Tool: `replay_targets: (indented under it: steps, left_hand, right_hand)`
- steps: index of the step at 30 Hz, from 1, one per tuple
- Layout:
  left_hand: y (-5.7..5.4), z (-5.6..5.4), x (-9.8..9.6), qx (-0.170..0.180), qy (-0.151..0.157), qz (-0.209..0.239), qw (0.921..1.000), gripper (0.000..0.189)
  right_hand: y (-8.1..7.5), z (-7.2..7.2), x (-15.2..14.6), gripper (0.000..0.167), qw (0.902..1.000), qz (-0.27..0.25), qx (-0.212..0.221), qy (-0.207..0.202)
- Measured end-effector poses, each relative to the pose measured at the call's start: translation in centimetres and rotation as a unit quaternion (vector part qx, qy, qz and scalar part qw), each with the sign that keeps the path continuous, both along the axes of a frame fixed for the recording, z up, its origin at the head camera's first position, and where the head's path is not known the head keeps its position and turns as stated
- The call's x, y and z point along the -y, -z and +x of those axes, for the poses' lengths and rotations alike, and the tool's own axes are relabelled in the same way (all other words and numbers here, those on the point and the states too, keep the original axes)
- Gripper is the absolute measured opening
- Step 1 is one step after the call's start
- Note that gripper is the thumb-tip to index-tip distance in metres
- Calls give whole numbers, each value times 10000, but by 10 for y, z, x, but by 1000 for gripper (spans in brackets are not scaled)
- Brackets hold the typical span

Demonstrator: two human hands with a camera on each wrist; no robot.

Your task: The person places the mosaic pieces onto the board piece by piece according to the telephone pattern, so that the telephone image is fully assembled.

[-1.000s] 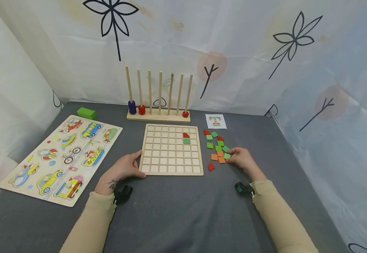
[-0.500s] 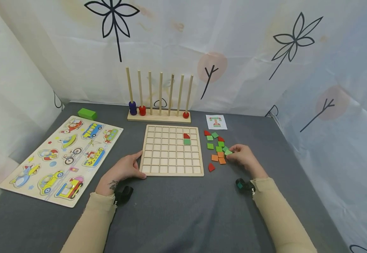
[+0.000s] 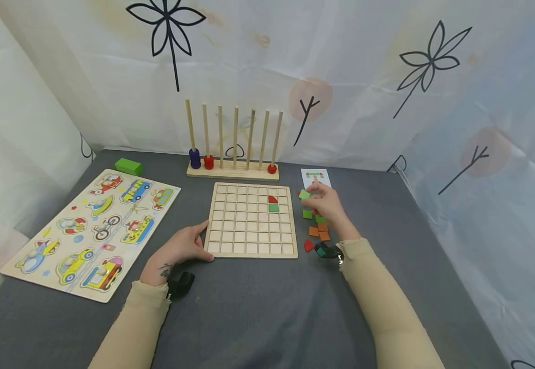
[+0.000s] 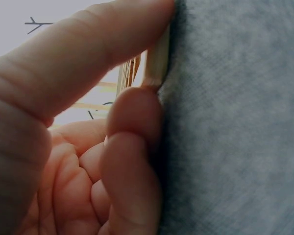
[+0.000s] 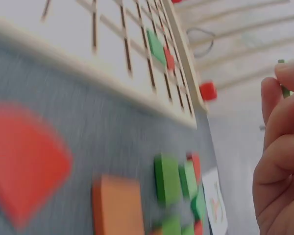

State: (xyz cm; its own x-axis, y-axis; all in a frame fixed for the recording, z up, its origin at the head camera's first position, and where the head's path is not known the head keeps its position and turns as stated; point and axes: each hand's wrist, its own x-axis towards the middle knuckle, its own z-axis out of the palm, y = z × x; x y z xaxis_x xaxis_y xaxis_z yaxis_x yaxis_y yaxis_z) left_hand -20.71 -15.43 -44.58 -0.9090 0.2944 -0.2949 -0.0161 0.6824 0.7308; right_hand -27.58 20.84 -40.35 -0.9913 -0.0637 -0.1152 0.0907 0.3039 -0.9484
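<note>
My left hand point(image 3: 182, 248) holds the near left corner of the wooden grid board point(image 3: 230, 255), thumb at its front edge and a finger along its left side. Several other fingers curl in beside that corner point(image 4: 154, 71) in the left wrist view. One red quarter-round piece point(image 3: 272, 199) and one green tile point(image 3: 273, 208) sit in cells at the board's upper right. Beyond the board's right side, my right hand point(image 3: 327, 205) pinches a green square tile point(image 3: 304, 195) in the air. It covers part of the loose tiles and of the pattern card point(image 3: 324, 174).
Loose green tiles point(image 3: 307, 214), orange tiles point(image 3: 313, 231) and a red piece point(image 3: 309, 246) lie right of the board. A peg stand point(image 3: 232, 174) with beads stands behind. At left are a vehicle puzzle point(image 3: 124, 246) and a green block point(image 3: 128, 166).
My right hand has picked up a green tile from the right of the pile and carried it up and left, towards the card. The left hand stays at the board's corner.
</note>
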Motion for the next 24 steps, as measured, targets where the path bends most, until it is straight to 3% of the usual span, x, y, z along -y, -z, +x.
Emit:
replay_targets:
  steps: [5, 10, 16, 24]
  left_hand:
    - [1, 0, 0, 11, -33, -42, 10000, 100]
    - [2, -1, 0, 5, -69, -66, 10000, 101]
    - [4, -1, 0, 24, -106, -57, 9999, 101]
    - [4, -2, 0, -6, -92, -41, 9999, 101]
  right_hand:
    - [3, -14, 26, 27, 9987, -337, -134, -358]
    - [7, -24, 47, 31, 9976, -317, -155, -599]
    - [12, -37, 67, 32, 9964, 373, -118, -752]
    - [12, -46, 82, 29, 9824, 1564, -171, -1006]
